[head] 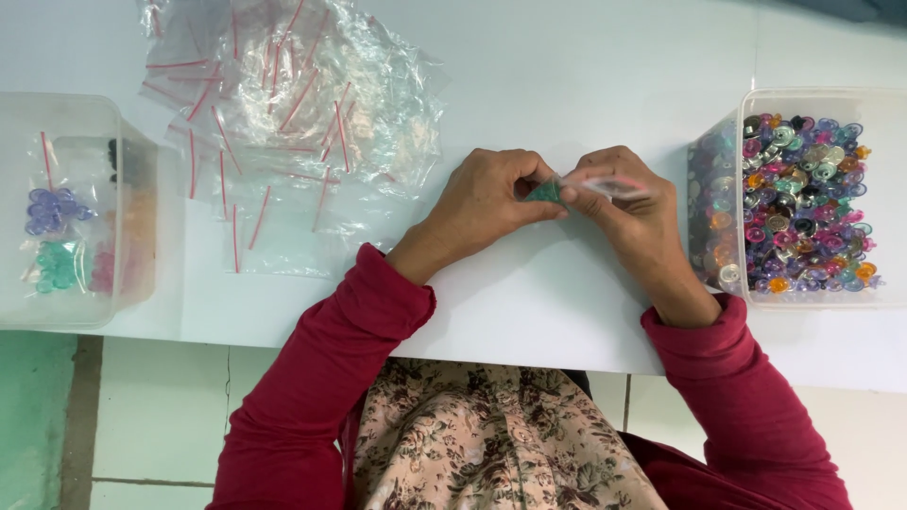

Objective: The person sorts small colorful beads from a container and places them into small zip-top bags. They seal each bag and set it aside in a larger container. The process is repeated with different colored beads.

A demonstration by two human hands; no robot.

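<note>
At table centre, your left hand [487, 203] and right hand [624, 203] meet over the white table [567, 76], fingertips touching. Both pinch one small clear bag [605, 186] with a red strip along its top; left fingers are clenched on the end holding green beads [544, 193], right fingers grasp the strip end. Bag sits just above the tabletop between the two hands, partly hidden by fingers, so can't tell if its seal is shut. Right of your right hand, near the wrist: clear tub [883, 104] full of mixed-colour beads [803, 203], purple, pink, orange, teal. Upper left of your left hand, well apart: loose pile of empty clear bags [283, 123] with red strips, spread on the table. Far left edge: second clear tub [85, 113] holding filled bags, with purple, green, pink and orange beads showing through its wall. Red sleeves [321, 378] cover both forearms.
</note>
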